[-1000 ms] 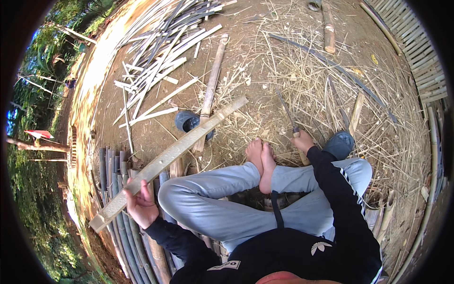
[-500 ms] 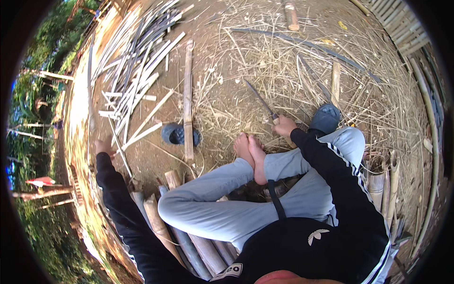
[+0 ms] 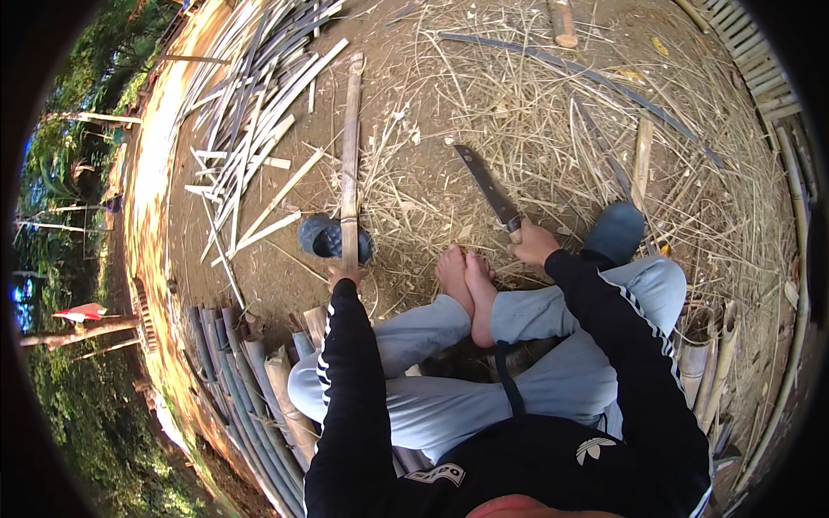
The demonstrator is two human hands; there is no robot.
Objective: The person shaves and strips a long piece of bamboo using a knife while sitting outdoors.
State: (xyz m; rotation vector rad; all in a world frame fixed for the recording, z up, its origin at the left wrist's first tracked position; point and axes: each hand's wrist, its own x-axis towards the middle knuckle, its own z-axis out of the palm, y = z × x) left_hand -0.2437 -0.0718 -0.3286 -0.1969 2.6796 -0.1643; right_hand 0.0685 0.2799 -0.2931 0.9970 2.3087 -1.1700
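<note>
My right hand (image 3: 535,243) is closed round the handle of a machete (image 3: 489,185), whose dark blade points up and to the left over the straw. My left hand (image 3: 347,274) is at the near end of a long split bamboo piece (image 3: 351,138), its fingers closed there and partly hidden by the sleeve. The bamboo piece lies lengthwise away from me, across a dark slipper (image 3: 319,236). My bare feet (image 3: 466,281) are crossed between the two hands.
Pale and dark bamboo strips (image 3: 259,112) lie heaped at the far left. Shavings (image 3: 509,104) cover the ground ahead. Another slipper (image 3: 617,231) rests by my right knee. Bamboo poles (image 3: 250,380) are stacked at the lower left. A short bamboo length (image 3: 563,24) lies far ahead.
My left hand has moved right, from beside the strip heap to the near end of the bamboo piece. The machete has turned, showing its blade broadside.
</note>
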